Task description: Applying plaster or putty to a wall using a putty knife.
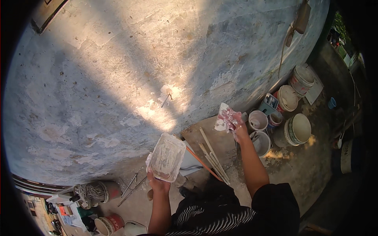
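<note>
My left hand (pixel 158 183) grips a shallow rectangular plastic tray (pixel 167 157) by its lower left edge, fingers wrapped around it. Whitish plaster coats the tray's inside and smears its rim. To the right, my right hand (pixel 241 133) is closed on a wide putty knife (pixel 223 117), its blade pointing up and left. White paste clings in lumps to the blade and my fingers; the handle is hidden in my grip. Both tools are apart from each other. Beyond them rises a worn blue-grey wall (pixel 114 78) with pale patches and a small dark hole.
Several paint buckets (pixel 301 128) stand on the floor at right, near the wall. Long sticks (pixel 212 155) lie on the floor between my arms. Farther left are a bucket with tangled string (pixel 92 193) and a red-and-white bucket (pixel 110 225). A cable (pixel 282 55) hangs at upper right.
</note>
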`<control>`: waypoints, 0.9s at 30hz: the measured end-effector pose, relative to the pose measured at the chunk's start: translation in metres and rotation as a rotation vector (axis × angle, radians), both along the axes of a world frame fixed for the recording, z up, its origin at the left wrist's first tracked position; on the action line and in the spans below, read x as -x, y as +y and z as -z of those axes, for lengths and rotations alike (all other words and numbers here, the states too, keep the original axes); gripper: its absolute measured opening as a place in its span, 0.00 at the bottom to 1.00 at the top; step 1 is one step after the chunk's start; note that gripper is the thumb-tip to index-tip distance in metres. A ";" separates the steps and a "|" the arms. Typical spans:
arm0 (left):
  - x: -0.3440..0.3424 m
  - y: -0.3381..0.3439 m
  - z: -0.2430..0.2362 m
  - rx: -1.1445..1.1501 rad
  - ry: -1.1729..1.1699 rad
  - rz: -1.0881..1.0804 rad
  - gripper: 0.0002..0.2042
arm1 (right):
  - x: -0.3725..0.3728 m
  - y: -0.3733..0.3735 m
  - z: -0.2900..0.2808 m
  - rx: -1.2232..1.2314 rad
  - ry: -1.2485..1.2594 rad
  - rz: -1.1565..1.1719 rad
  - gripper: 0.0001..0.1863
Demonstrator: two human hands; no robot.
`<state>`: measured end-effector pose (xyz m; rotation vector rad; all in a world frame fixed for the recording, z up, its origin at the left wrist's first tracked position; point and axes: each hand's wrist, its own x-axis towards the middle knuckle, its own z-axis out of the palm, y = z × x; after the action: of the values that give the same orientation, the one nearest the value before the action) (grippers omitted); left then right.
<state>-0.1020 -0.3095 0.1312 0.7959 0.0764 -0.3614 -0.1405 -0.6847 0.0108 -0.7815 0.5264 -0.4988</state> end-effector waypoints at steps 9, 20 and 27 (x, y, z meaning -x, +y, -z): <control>0.011 -0.022 -0.029 0.015 -0.094 -0.089 0.38 | -0.012 0.050 -0.187 0.764 -0.071 -0.507 0.13; 0.018 -0.024 -0.055 -0.004 -0.648 -0.586 0.40 | 0.003 0.178 -0.203 -0.189 -0.137 -0.592 0.13; 0.026 -0.029 -0.069 0.413 -0.596 -0.302 0.46 | -0.002 0.222 -0.206 -0.051 -0.226 -0.237 0.11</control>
<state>-0.1283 -0.3388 0.2003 0.4453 -0.4215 0.1543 -0.1380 -0.4630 0.2168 -0.7173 0.2320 -0.3466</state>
